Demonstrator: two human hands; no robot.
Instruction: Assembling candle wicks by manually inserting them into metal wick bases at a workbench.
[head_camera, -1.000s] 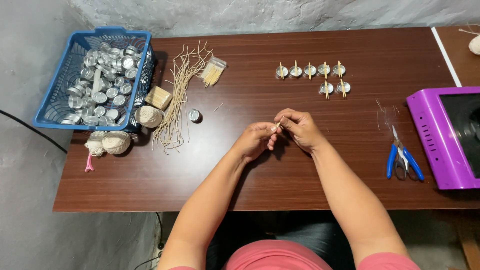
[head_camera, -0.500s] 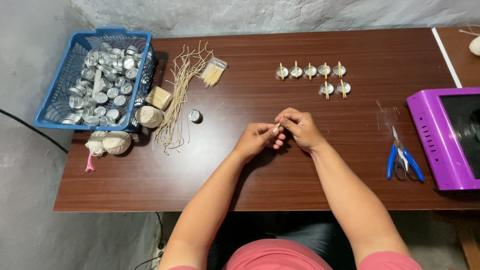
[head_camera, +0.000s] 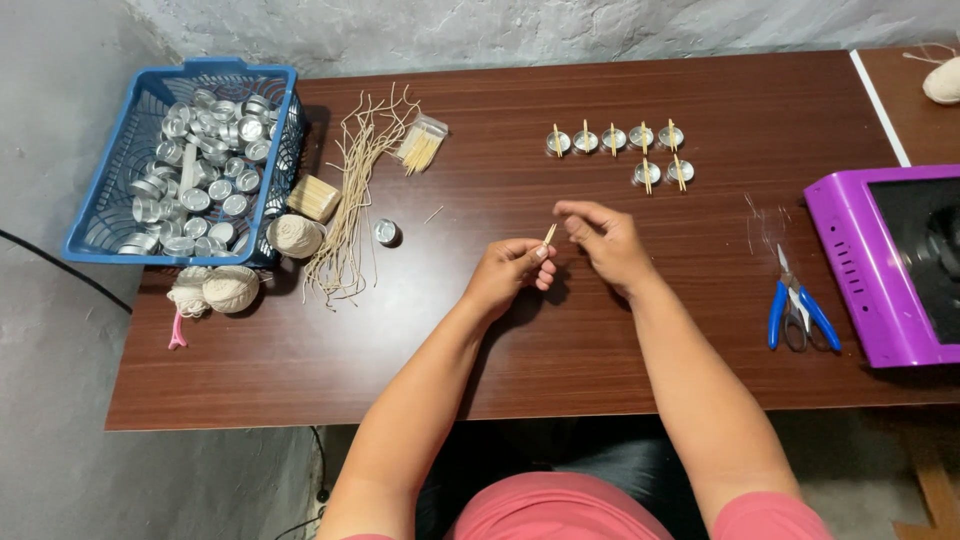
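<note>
Left hand (head_camera: 510, 272) pinching small stick (head_camera: 549, 234); right hand (head_camera: 605, 240) loosely curled, empty, mid-table (head_camera: 500, 370).

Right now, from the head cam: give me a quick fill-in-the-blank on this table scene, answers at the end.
1. The left hand pinches a small wooden ____ at its fingertips.
2. The metal cups are piled in a ____ plastic basket.
3. The scissors with blue handles lie just left of a ____ machine.
4. The finished cups with sticks across them stand in ____ rows.

Missing words: stick; blue; purple; two
</note>
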